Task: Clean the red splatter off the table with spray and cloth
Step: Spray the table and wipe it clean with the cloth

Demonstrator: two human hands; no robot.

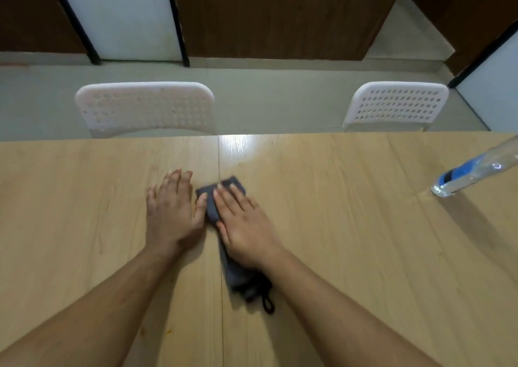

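A light wood-grain worktop fills the lower half of the view, with a seam running from its far edge toward six o'clock. Beyond the far edge, two white perforated chairs are seen, one at eleven o'clock and one at one o'clock. A clear bottle with a blue label stands on the worktop at three o'clock, well apart from the hands. A dark grey cloth is laid along the seam near the centre, its hanging loop pointing toward six o'clock. The right hand is pressed flat on the cloth, fingers straight and together. The left hand is laid flat on the worktop just beside it at nine o'clock, fingers extended, the thumb touching the cloth's edge. Small orange-red specks are visible at seven o'clock.
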